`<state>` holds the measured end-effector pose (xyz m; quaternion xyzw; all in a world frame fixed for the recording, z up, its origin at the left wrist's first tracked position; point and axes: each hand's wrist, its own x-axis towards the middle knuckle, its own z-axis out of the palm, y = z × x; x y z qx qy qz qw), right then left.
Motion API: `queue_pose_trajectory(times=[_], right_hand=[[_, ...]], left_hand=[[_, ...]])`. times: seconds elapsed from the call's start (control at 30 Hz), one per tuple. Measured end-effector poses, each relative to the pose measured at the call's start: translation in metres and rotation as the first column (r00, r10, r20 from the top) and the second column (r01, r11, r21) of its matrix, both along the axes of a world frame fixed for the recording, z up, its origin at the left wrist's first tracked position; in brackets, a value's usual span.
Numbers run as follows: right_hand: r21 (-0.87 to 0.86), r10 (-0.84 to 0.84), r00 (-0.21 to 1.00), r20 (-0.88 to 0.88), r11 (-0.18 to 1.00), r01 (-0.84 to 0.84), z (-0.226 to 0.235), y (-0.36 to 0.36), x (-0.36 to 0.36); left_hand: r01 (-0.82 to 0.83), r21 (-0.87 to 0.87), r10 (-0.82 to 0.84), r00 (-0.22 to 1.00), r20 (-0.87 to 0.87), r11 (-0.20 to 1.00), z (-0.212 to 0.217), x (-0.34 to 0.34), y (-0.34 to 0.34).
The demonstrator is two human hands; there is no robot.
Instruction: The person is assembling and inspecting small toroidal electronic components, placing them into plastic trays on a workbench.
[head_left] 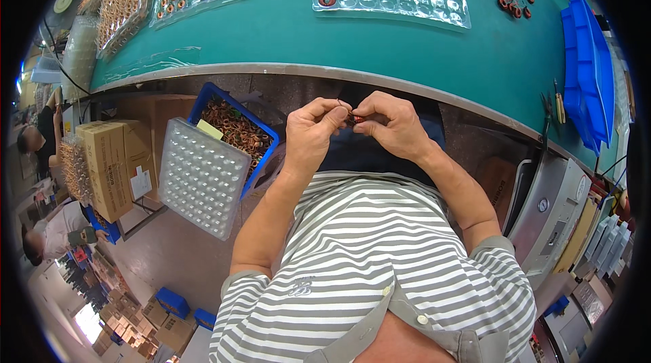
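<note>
In front of my waist, just off the bench's near edge, both hands are closed round a small ring-shaped wire coil [357, 119], dark with red-copper windings. My left hand [312, 131] pinches its left side, where a thin wire end sticks up by the fingertips. Thumb and forefinger of my right hand [397, 127] grip the other side. Fingers cover most of the coil. Beyond them on the green bench [271, 37] lies a clear plastic tray [434, 7], with similar coils filling pockets along its left and far sides. A loose group of coils [513, 1] sits to its right.
At the right stand a blue bin [586, 71] and hand tools [559, 105]. Trays of copper coils [125, 7] lie far left. Left of me, a blue crate [266, 159] holds many coils; a clear tray [203, 180] leans against it near cardboard boxes [105, 166]. Other people are farther left.
</note>
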<state>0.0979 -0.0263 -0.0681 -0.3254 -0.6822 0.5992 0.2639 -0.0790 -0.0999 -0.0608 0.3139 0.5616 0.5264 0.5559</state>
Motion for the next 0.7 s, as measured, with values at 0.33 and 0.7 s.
queue_pose_trajectory(times=[0.33, 0.7], right_hand=[[0.112, -0.039, 0.996, 0.076, 0.993, 0.031, 0.013, 0.017, -0.002], [-0.032, -0.054, 0.998, 0.041, 0.998, 0.055, 0.007, 0.014, -0.003]], left_hand=[[-0.035, -0.008, 0.034, 0.997, -0.062, 0.999, 0.011, 0.007, 0.020], [-0.108, 0.150, 0.115, 0.993, -0.039, 0.983, -0.003, 0.013, 0.019]])
